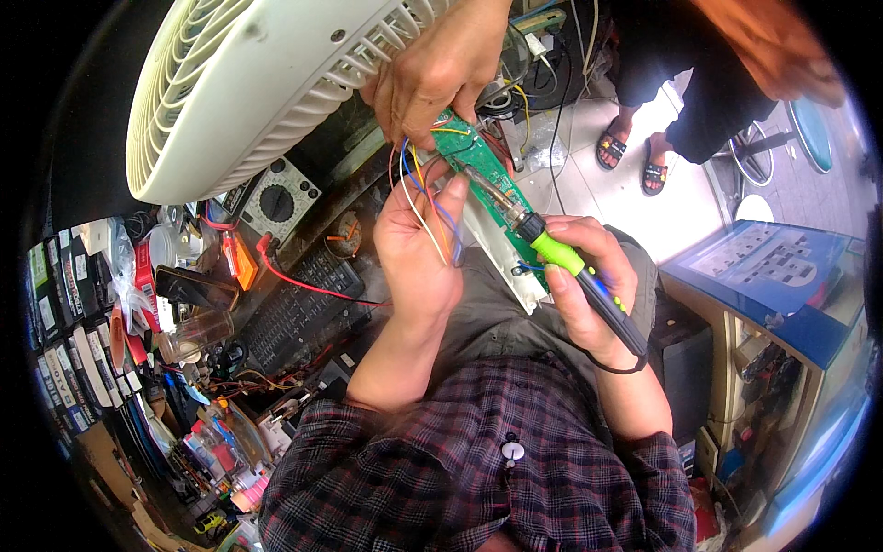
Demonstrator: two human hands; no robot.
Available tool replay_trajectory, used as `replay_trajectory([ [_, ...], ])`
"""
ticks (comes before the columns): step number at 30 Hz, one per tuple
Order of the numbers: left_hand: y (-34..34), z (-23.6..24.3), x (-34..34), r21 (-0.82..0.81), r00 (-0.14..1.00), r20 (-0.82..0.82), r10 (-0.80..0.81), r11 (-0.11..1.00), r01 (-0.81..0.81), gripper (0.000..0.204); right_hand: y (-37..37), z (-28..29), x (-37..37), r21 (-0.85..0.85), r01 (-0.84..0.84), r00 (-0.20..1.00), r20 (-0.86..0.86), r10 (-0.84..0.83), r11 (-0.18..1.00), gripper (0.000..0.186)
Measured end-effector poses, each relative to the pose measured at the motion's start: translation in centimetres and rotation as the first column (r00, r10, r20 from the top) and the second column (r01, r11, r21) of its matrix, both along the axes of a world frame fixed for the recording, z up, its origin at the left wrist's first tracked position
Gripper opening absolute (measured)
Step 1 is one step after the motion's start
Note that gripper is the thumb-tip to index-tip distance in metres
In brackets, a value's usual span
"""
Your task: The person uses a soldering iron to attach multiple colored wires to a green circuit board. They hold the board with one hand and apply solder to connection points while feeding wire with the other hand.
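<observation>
My right hand (598, 262) is closed around a soldering iron (561, 256) with a green and black handle. Its metal tip reaches the upper part of a long green circuit board (501, 189), which sits along a white plastic casing (497, 258) in front of me. Blue, white and orange wires (425, 207) run from the board's top end, and my left hand (414, 235) pinches them close to the iron's tip. A co-worker's hand (446, 64) comes from above and grips the board's far end. Its fingertips are partly hidden.
A large white fan (276, 92) looms at the upper left. Below it lie a multimeter (279, 204), a red lead (294, 283) and a dark keyboard (299, 313). Clutter fills the left side. A blue-topped cabinet (763, 276) stands right; a person's sandalled foot (612, 147) is beyond.
</observation>
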State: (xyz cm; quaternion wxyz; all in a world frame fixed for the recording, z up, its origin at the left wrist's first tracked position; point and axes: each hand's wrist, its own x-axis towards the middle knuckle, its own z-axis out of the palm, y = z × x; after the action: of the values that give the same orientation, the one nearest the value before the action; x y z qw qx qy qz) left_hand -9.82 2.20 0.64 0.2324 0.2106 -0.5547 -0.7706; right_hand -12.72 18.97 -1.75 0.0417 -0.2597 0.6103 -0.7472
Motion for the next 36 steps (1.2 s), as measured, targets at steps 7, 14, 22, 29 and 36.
replay_trajectory([
  [7, 0.2, 0.0, -0.1, 0.0, 1.0, -0.012, 0.006, 1.0, -0.006, 0.023, 0.0, -0.1, 0.0, 0.005, 0.005, 1.0, -0.014, -0.005, 1.0, 0.036],
  [14, -0.2, -0.7, 0.2, -0.016, 1.0, 0.008, 0.023, 1.0, -0.023, 0.024, 0.8, -0.1, 0.4, -0.042, 0.029, 0.998, 0.059, -0.026, 0.999, 0.034],
  [22, 0.3, -0.8, 0.7, -0.055, 0.997, 0.043, 0.067, 0.996, -0.065, 0.03, 2.8, -1.0, 1.2, -0.057, 0.126, 0.986, 0.115, -0.119, 0.99, 0.036],
  [29, -0.8, -0.6, 3.7, 0.016, 0.995, 0.063, 0.072, 0.997, -0.073, 0.027, 5.3, -0.3, 1.5, -0.04, 0.246, 0.869, -0.433, -0.238, 0.969, 0.041],
  [36, -3.3, 1.2, 7.5, 0.06, 0.99, -0.121, 0.068, 0.996, -0.061, 0.024, 5.2, -3.7, 1.7, 0.614, 0.254, 0.964, -0.094, -0.25, 0.747, 0.037],
])
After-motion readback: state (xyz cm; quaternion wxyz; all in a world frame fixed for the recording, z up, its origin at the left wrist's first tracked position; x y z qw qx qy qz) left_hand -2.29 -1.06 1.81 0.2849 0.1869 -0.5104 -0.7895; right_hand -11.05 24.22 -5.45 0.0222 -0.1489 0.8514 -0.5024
